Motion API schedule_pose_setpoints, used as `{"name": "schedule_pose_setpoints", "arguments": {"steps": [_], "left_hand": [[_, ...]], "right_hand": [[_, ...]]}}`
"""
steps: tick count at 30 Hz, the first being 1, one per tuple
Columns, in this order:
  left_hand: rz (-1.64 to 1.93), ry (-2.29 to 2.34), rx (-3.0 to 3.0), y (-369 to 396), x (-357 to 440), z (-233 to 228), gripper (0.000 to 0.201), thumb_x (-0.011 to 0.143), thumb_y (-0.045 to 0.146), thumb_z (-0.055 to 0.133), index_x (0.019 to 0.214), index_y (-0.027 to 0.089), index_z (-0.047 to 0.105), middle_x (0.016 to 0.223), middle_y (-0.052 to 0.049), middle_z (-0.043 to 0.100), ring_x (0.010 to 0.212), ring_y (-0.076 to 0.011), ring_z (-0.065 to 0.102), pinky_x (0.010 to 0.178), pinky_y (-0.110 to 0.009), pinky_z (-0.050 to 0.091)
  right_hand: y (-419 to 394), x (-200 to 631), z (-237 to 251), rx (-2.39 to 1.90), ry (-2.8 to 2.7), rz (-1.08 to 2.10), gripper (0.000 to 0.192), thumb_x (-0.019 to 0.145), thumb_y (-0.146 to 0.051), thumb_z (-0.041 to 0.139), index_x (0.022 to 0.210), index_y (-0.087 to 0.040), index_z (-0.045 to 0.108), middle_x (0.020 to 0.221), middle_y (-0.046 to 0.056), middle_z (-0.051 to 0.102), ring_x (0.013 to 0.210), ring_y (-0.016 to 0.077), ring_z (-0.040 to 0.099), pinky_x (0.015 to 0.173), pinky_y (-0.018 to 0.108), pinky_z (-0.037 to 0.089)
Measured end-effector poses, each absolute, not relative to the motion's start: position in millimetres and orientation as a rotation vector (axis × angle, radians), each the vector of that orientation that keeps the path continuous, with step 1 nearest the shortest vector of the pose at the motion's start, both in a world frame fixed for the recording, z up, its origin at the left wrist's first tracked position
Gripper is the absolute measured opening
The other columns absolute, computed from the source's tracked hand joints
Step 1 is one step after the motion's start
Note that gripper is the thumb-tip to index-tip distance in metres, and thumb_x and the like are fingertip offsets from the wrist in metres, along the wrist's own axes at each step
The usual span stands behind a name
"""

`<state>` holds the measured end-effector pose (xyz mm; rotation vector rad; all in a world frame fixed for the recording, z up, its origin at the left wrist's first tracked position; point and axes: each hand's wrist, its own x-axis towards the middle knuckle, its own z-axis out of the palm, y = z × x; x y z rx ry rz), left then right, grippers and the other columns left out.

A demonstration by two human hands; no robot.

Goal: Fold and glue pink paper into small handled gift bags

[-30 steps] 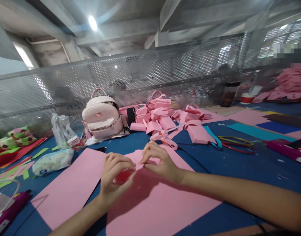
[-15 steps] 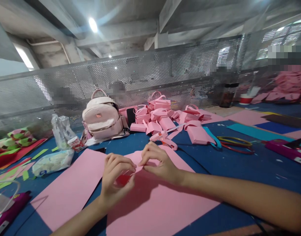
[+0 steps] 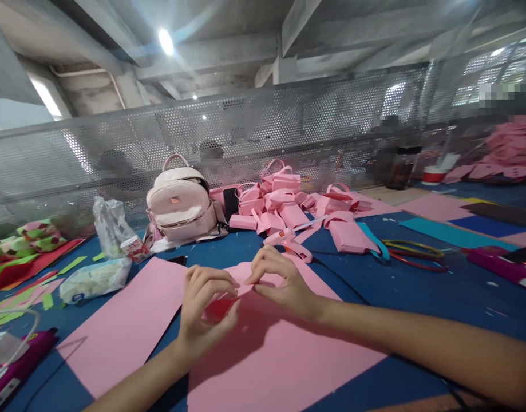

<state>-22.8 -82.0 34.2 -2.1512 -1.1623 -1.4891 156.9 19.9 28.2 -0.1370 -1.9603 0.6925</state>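
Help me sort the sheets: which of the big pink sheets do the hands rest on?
The right-hand pink sheet, under both the left hand and right hand. The other pink sheet lies untouched to its left.

A small red piece is sitting cupped in the curled fingers of the left hand, mostly hidden, so its shape cannot be told. A large pink sheet is lying flat on the blue table, reaching toward the near edge; the right hand is pinching its far edge, just beside the red piece. A second pink sheet is lying flat to its left, their edges close together.
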Motion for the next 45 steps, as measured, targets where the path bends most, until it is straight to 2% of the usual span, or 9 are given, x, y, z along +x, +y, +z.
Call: {"name": "schedule_pose_setpoints", "arguments": {"steps": [9,26,34,45], "left_hand": [[-1.509,-1.166,-2.134,-82.2,-23.8,34.8,0.023,0.081,0.000,0.060,0.089,0.021,0.060,0.089,-0.001,0.067,0.083,-0.0180,0.062,0.084,-0.040,0.037],[-1.526,-1.199,-2.146,-81.8,-25.8,32.5,0.023,0.082,0.001,0.059,0.091,0.022,0.060,0.091,-0.001,0.066,0.086,-0.0187,0.062,0.085,-0.040,0.037],[-1.479,-1.203,-2.134,-84.2,-22.3,32.6,0.016,0.087,0.009,0.059,0.091,0.024,0.058,0.089,-0.001,0.067,0.085,-0.0191,0.062,0.084,-0.039,0.038],[-1.494,-1.209,-2.112,-85.9,-19.6,33.1,0.018,0.083,0.006,0.060,0.088,0.023,0.058,0.091,-0.001,0.065,0.085,-0.0185,0.061,0.084,-0.039,0.037]], "right_hand": [[21.4,156.8,30.5,-0.140,-1.940,0.698,0.019,0.084,-0.004,0.071,0.082,-0.023,0.070,0.084,0.001,0.062,0.084,0.0199,0.058,0.079,0.036,0.045],[21.2,156.1,30.9,-0.135,-1.931,0.690,0.017,0.085,-0.006,0.071,0.081,-0.023,0.069,0.082,0.001,0.061,0.084,0.0201,0.057,0.078,0.036,0.044],[17.8,156.7,29.3,-0.121,-1.987,0.637,0.015,0.086,-0.008,0.071,0.083,-0.024,0.070,0.082,0.001,0.062,0.084,0.0210,0.057,0.078,0.037,0.044],[17.4,156.0,29.9,-0.107,-1.991,0.614,0.015,0.086,-0.008,0.071,0.082,-0.023,0.070,0.082,0.001,0.061,0.083,0.0208,0.055,0.077,0.037,0.043]]}}
